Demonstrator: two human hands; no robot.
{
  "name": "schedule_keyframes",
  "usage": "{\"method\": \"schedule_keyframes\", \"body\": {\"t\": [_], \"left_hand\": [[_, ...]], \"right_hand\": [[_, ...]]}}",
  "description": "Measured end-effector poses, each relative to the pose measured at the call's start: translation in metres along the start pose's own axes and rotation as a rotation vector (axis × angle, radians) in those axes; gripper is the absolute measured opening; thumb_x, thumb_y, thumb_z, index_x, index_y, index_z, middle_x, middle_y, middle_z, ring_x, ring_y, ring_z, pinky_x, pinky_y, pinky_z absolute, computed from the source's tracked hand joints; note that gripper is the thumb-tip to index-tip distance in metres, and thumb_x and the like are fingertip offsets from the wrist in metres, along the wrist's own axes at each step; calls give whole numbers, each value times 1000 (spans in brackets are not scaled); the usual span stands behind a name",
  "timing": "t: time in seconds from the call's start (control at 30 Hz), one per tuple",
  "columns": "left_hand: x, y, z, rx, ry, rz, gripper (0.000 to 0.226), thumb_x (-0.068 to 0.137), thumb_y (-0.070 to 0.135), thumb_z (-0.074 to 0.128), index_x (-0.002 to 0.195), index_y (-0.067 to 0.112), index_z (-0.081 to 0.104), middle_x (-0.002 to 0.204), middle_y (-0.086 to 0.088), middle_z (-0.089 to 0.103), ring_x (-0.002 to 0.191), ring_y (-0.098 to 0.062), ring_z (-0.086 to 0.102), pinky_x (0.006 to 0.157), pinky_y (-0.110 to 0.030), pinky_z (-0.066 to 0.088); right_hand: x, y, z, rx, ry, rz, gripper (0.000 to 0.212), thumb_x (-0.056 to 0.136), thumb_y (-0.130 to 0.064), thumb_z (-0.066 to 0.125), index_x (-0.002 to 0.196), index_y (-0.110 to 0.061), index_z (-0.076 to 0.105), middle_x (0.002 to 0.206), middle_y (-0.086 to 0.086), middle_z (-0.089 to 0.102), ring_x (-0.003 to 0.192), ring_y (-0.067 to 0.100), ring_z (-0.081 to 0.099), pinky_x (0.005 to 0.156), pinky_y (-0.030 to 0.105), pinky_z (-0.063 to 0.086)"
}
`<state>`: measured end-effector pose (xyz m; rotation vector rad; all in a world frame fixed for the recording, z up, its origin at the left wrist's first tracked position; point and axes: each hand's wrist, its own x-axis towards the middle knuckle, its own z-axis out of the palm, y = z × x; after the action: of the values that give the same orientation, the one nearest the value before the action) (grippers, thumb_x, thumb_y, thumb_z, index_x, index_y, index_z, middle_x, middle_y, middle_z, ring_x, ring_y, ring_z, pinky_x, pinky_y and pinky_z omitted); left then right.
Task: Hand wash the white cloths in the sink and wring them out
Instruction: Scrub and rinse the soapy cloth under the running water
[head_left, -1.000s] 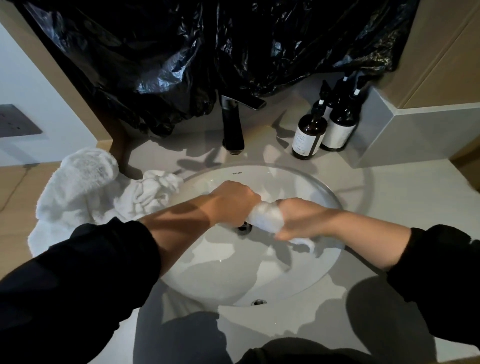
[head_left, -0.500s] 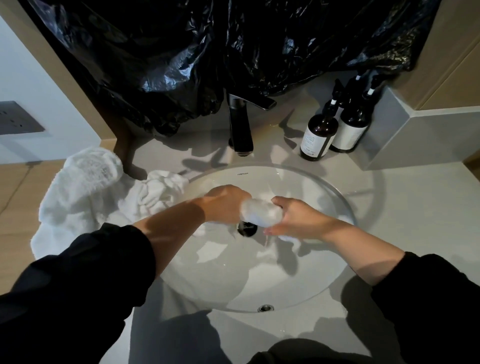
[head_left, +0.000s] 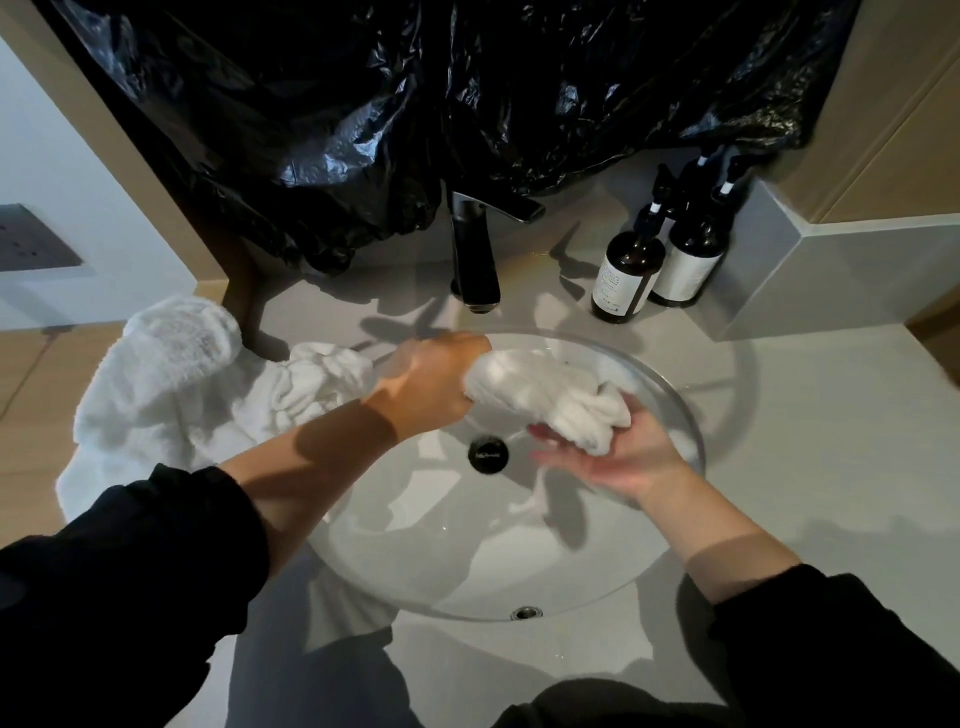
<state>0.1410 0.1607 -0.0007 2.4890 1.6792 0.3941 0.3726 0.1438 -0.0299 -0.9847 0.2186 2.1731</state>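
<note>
Just then, a white cloth (head_left: 540, 389) hung between two hands over the sink (head_left: 467, 561)

Both forearms reached in from the near edge, black sleeves (head_left: 130, 571) pushed up; the left hand (head_left: 426, 384) sat over the far left part of the bowl, knuckles up, its grip closed tight round the left end of the white cloth; the right hand (head_left: 623, 457) lay palm up over the right side of the bowl, its grip looser, fingers (head_left: 543, 432) reaching left beneath the bunched right end and the thumb against the cloth's far side; the cloth ran rumpled and thick from one hand to the other, clear of the basin floor and just beyond the dark drain plug (head_left: 488, 454).

Left of the sink, on the grey desk (head_left: 831, 441), a heap of white cloths (head_left: 171, 374) spread toward the near left edge; a twisted cloth (head_left: 317, 379) rested at the basin's left rim, just beside the left wrist; whether it touched the wrist could not be told.

Beyond the bowl stood a dark tap (head_left: 472, 254), its spout over the far rim; to its right, two dark pump bottles (head_left: 626, 275) with pale labels stood close together on the desk; a crumpled black plastic sheet (head_left: 415, 104) covered the wall behind them; a small overflow hole (head_left: 525, 613) showed in the near wall of the sink.
</note>
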Motion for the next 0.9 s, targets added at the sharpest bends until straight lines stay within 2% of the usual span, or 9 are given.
{"method": "schedule_keyframes", "body": {"t": [0.17,0.3,0.4,0.47,0.57,0.63,0.7,0.77,0.9], "left_hand": [[-9,7,11,178,-167,-53,22,83,20,55,106,21,52,96,2,64,88,-24,64,72,-30,44],[-18,22,20,118,-211,-132,21,81,23,57,102,20,56,87,2,65,82,-24,62,67,-26,36],[-21,33,23,-120,-296,-287,15,76,20,62,92,19,61,78,4,61,72,-23,58,58,-26,38],[-19,34,29,-407,-361,-404,18,69,11,68,87,13,66,76,-5,66,68,-24,62,59,-33,51],[-20,32,34,-802,-419,-469,24,57,-2,71,81,-4,67,78,-24,67,62,-26,61,64,-44,56],[-23,29,32,-959,-453,-478,24,56,-2,70,77,-10,65,71,-26,64,61,-28,61,65,-39,54],[-24,28,28,-1035,-506,-467,19,53,4,68,67,-8,63,64,-20,61,60,-30,59,65,-32,52],[-24,29,24,-1104,-559,-454,6,52,5,64,55,1,61,64,-19,58,62,-30,55,65,-29,49],[-20,26,29,-1273,-681,-404,13,44,9,67,56,11,65,66,-17,55,62,-29,51,63,-26,46]], "right_hand": [[-5,-15,18,-281,86,-252,42,87,-50,59,119,-23,63,97,13,71,85,29,71,78,44,58],[2,6,30,-1082,305,-672,27,83,-51,66,98,-28,68,105,-3,66,102,17,61,93,30,45],[13,19,35,-1462,515,-996,33,87,-44,63,65,-21,56,70,-7,60,73,14,54,73,28,40],[16,17,36,-1372,543,-1055,49,91,-34,60,51,-17,36,46,-4,39,53,14,39,61,30,31],[17,12,48,-1223,531,-1093,48,90,-17,52,49,-17,27,47,-3,24,49,15,23,53,31,24],[18,11,59,-1161,497,-1127,38,81,-15,46,47,-14,28,46,-5,22,50,14,19,51,29,21],[19,10,66,-1083,437,-1148,32,80,-12,47,53,3,41,49,-6,28,54,11,24,55,29,24],[20,9,68,-1079,423,-1162,30,83,-12,48,65,11,47,58,7,35,61,15,31,58,29,29],[11,12,70,-1176,275,-1229,32,78,-12,46,50,-10,31,51,-6,27,57,10,23,53,27,23]]}}
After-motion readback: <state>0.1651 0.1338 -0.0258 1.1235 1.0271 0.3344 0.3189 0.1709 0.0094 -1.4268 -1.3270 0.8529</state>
